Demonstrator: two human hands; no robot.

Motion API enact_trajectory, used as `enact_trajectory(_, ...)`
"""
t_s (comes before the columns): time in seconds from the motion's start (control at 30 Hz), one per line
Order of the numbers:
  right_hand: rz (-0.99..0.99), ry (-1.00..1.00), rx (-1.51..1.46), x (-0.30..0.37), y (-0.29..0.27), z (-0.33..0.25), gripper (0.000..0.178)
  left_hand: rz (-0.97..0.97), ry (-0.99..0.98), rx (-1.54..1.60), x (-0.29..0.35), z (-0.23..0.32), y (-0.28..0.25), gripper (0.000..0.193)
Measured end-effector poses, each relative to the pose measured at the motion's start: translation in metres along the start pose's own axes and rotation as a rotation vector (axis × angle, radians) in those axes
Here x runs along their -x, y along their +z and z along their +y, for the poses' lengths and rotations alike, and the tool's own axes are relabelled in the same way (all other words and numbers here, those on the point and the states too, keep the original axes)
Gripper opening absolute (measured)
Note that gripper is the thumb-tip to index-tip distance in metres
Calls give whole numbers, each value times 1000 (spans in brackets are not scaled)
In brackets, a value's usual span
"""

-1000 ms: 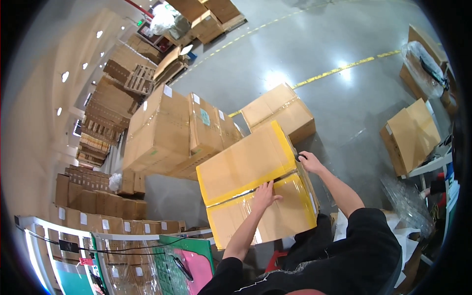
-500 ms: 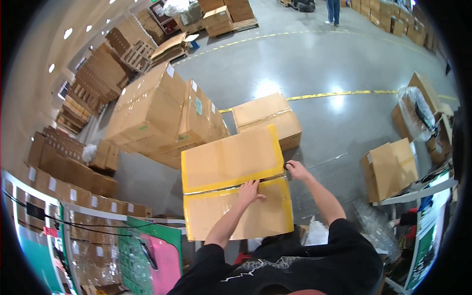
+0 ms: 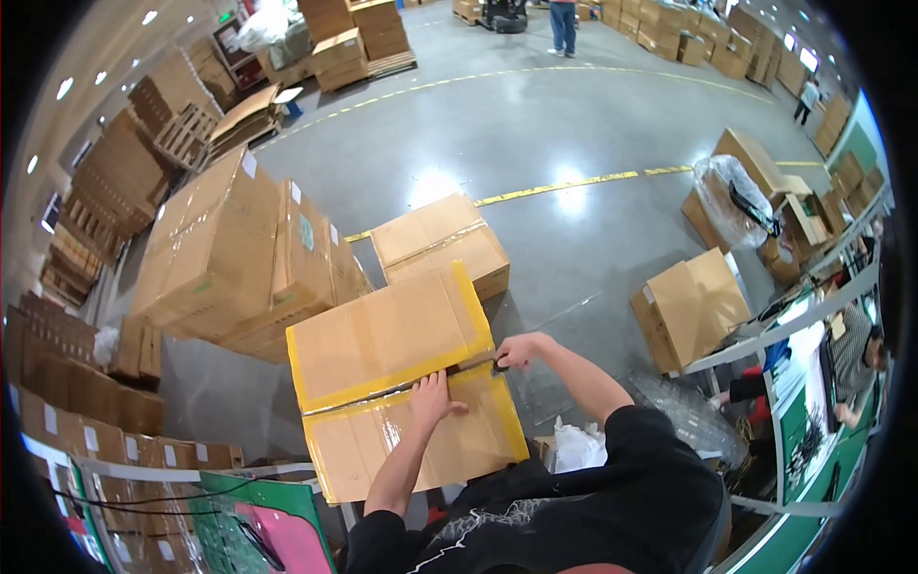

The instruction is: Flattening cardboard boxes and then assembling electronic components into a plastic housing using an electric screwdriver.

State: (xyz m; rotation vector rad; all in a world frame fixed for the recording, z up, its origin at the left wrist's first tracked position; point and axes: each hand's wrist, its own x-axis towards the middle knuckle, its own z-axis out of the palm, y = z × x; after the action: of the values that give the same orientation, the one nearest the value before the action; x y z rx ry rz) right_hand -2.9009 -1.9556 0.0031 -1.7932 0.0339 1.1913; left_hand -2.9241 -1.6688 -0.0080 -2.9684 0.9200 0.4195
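A large cardboard box (image 3: 392, 335) edged with yellow tape stands in front of me, its two top flaps meeting along a dark, partly gaping seam. My left hand (image 3: 433, 398) lies on the near flap beside the seam, fingers stretched out and thumb spread. At the seam's right end, my right hand (image 3: 522, 351) is closed round a small black box cutter (image 3: 499, 365). The cutter's tip is at the gap, and my fingers cover most of its handle.
Another taped box (image 3: 442, 244) stands just beyond, with tall cartons (image 3: 215, 253) at the left. At the right are an open carton (image 3: 692, 308) and a green-topped workbench (image 3: 794, 450), where another person (image 3: 849, 359) is. A pink sheet (image 3: 287, 536) lies at the lower left.
My right hand has come in from beyond the box's right edge to the seam with the cutter. My left hand stays on the near flap. The view has swung right.
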Motion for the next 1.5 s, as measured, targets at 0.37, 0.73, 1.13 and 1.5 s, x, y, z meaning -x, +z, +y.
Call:
enact_trajectory(0.37, 583, 109, 163, 59, -22, 11, 36, 124, -155, 623, 26, -7, -34, 70)
enact_trajectory(0.73, 216, -725, 774, -89, 156, -308, 23, 679, -211, 718, 125, -28, 28, 60)
enact_trajectory(1.13, -60, -765, 1340, -299, 317, -368, 18, 736, -1146, 808, 269, -186, 92, 73)
enact_trajectory(1.5, -632, -415, 1596, -348, 358, -394, 20, 704, -1148, 1023, 283, -202, 71, 48)
